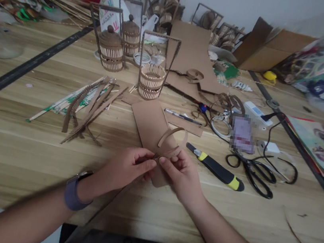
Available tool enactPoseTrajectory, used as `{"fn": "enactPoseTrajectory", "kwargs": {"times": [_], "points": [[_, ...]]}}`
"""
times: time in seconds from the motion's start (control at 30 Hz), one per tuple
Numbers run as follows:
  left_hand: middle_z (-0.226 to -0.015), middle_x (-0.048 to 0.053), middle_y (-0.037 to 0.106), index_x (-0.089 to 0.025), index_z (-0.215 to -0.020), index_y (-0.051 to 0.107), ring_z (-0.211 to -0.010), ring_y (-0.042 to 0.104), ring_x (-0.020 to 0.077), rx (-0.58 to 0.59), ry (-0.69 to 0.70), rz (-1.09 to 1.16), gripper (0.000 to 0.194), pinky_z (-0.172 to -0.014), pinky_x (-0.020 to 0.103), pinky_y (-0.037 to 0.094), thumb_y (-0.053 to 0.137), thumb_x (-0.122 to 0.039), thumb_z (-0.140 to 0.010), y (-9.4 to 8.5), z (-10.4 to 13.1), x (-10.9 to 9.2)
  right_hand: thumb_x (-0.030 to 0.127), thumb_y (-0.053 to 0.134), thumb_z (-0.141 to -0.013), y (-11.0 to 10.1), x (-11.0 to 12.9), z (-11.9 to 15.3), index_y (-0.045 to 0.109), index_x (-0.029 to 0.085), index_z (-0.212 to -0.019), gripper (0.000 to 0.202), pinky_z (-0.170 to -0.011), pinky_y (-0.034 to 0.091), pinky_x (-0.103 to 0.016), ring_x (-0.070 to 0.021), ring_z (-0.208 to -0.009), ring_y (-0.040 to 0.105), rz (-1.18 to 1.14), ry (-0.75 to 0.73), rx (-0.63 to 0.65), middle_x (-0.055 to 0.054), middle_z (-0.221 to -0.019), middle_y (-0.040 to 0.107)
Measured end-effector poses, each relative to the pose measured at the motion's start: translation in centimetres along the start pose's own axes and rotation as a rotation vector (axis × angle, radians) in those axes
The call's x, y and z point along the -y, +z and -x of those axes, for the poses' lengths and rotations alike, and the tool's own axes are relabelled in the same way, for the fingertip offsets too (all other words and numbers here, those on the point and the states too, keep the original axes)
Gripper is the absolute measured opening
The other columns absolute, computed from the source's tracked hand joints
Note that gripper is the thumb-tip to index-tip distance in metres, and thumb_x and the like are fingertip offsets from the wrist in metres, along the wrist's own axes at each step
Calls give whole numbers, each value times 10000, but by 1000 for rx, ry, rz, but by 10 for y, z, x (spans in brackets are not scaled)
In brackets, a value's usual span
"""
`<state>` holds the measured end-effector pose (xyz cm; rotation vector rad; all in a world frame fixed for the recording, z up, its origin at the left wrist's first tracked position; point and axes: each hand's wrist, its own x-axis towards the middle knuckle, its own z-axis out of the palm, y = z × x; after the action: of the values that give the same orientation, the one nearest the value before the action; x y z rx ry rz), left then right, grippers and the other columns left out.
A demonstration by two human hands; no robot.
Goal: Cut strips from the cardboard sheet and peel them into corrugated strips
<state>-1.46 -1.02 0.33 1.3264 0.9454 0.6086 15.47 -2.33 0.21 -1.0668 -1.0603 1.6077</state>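
Note:
Between my two hands, near the table's front, is a thin brown cardboard strip (174, 133) that curls up in a loop. My left hand (136, 164) pinches it between thumb and fingers. Close beside it, my right hand (180, 172) pinches the same strip at the base of the curl. Under the hands lies a brown cardboard sheet (148, 121). A black and yellow utility knife (218, 169) rests right of my right hand. Behind the sheet stands an open stick basket (151, 82) with a tall square handle.
Cut strips and sticks (88, 107) are piled at left. Two lidded baskets (111, 50) stand behind. Black scissors (258, 175), a pen (183, 117), a power strip (257, 115) with a cable and a cardboard box (268, 48) are at right. A large cardboard piece (188, 49) lies at the back.

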Motion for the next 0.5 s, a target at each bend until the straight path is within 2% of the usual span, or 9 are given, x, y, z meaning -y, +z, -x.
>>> {"fn": "enactPoseTrajectory", "kwargs": {"times": [0.07, 0.17, 0.27, 0.37, 0.5], "points": [[-743, 28, 682, -155, -873, 647, -662, 654, 150, 14, -2, 7, 237, -596, 242, 513, 518, -352, -896, 0, 0, -1, 433, 682, -798, 0, 0, 1, 557, 260, -868, 225, -523, 531, -301, -161, -536, 625, 97, -62, -35, 34, -657, 657], [-748, 21, 689, -163, -853, 648, -673, 657, 153, -46, -8, -20, 219, -600, 240, 511, 511, -327, -897, 1, -1, -3, 354, 665, -818, -2, -1, 4, 624, 245, -845, 120, -613, 539, -307, -177, -657, 657, 475, -262, -157, -7, -741, 707], [-723, 12, 680, -168, -798, 647, -661, 636, 147, -105, 18, -105, 215, -586, 228, 480, 512, -310, -889, 1, -1, -3, 269, 636, -849, -5, -2, 7, 661, 254, -843, 30, -743, 532, -349, -204, -795, 684, 795, -475, -180, -31, -837, 744], [-737, 12, 689, -171, -809, 652, -658, 632, 147, -125, 46, -116, 199, -582, 228, 470, 519, -302, -879, 1, 0, -3, 230, 597, -885, -7, -2, 9, 655, 268, -874, 70, -804, 508, -382, -211, -862, 697, 920, -618, -158, -33, -902, 758], [-716, 2, 683, -174, -836, 670, -645, 624, 141, -142, 67, -118, 199, -587, 225, 468, 513, -289, -882, 1, 1, -3, 199, 608, -884, -7, 0, 11, 648, 272, -903, 86, -835, 487, -384, -209, -888, 706, 964, -684, -155, -23, -938, 765]]}}
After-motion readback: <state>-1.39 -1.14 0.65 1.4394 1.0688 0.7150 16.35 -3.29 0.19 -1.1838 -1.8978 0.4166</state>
